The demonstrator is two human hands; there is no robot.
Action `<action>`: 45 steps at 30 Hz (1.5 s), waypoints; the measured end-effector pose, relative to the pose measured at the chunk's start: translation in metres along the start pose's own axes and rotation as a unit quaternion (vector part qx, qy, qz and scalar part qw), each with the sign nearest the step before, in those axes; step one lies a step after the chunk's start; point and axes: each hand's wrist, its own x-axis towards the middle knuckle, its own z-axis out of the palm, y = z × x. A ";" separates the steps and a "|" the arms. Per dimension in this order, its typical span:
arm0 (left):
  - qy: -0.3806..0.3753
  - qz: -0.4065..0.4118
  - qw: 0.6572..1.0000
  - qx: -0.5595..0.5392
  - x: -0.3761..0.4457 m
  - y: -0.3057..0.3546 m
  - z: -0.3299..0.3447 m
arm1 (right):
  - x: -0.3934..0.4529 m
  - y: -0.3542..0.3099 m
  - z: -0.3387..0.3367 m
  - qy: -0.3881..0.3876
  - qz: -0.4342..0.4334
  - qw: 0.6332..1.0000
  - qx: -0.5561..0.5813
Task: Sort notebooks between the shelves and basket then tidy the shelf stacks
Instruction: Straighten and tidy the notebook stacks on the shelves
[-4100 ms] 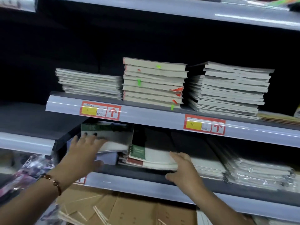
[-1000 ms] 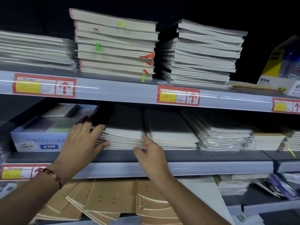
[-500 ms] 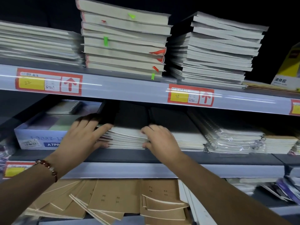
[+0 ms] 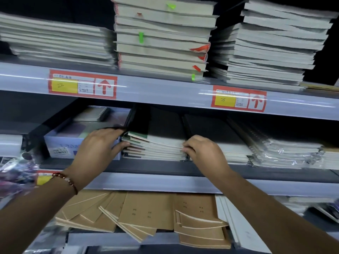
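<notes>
Fingers (image 4: 187, 150) of our right hand (image 4: 203, 153) curl onto the notebook stack (image 4: 157, 149) at twelve o'clock on the middle shelf (image 4: 165, 168); left hand (image 4: 99, 145) cups its nine o'clock edge. Uneven pressure could skew the covers.

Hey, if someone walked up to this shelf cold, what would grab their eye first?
Probably both hands on the middle shelf: the left hand and right hand grip opposite ends of a dark-covered notebook stack. Next, the red price tags on the upper shelf edge, then the fanned-out brown notebooks below.
</notes>
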 end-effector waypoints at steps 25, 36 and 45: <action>-0.027 -0.061 0.997 0.041 -0.003 0.020 -0.002 | -0.016 -0.040 0.008 -0.018 0.096 0.989 -0.107; -0.150 -0.022 0.981 0.117 -0.178 0.007 -0.065 | -0.122 -0.092 0.004 -0.139 -0.074 0.987 -0.045; -0.372 -0.224 0.895 0.099 -0.234 -0.033 -0.046 | -0.137 -0.130 0.087 -0.272 -0.030 0.962 0.015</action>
